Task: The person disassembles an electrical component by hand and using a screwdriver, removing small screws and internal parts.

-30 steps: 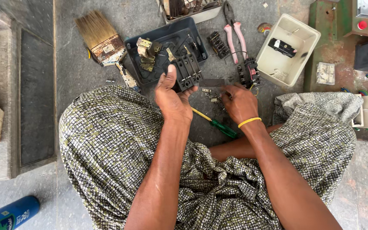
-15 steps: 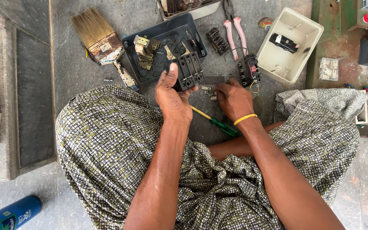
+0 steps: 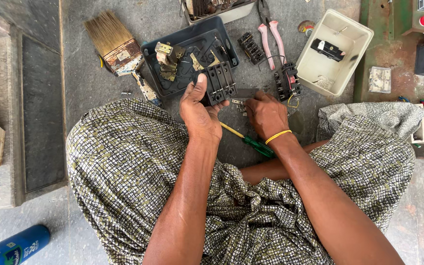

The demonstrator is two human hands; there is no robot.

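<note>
Left hand: closed around a black switch block, thumb up its left side; the block is ribbed plastic with three parallel slots, held above the floor just in front of the tray.
Right hand: fingers curled down over small metal parts on the floor; whether it grips one cannot be told. One yellow band on the wrist.
Screwdriver: one, green handle, yellow shaft, lying on the floor between the wrists.
Tray: one, dark plastic, shallow, holding brass fittings.
Brush: one, pale bristles, rusty metal ferrule, left of the tray.
Pliers: one pair, pink grips.
Box: one, cream plastic, square, open.
Floor: grey, rough concrete.
</note>
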